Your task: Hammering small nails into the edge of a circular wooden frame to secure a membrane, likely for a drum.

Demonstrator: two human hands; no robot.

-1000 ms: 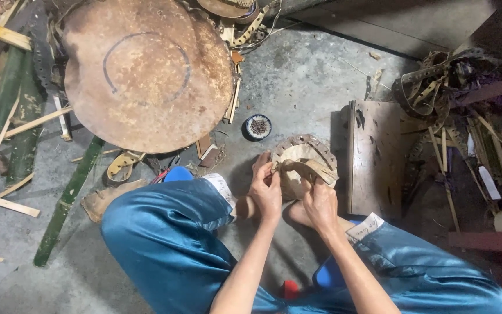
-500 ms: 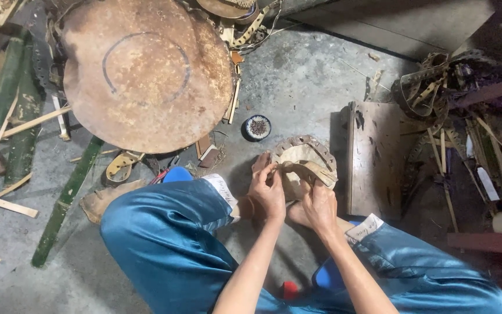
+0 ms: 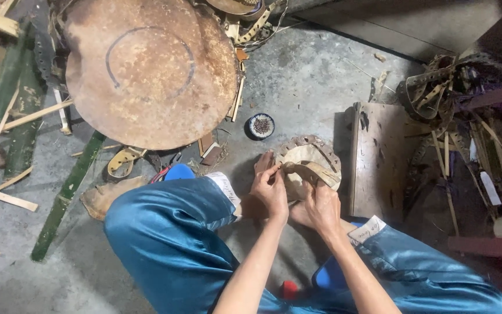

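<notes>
Both hands, left hand (image 3: 270,189) and right hand (image 3: 321,207), apparently pinch the round woven piece (image 3: 312,164) with clenched fingers.

Rough grey concrete floor (image 3: 315,75), stained and littered with scraps. A big rusty round metal disc (image 3: 149,67) lies at upper left, with green bamboo poles (image 3: 68,195) and pale wood slats (image 3: 4,196) beside it. A worn wooden board (image 3: 379,160) sits right, tangled strips and clutter (image 3: 454,99) beyond; dim, flat light.
</notes>
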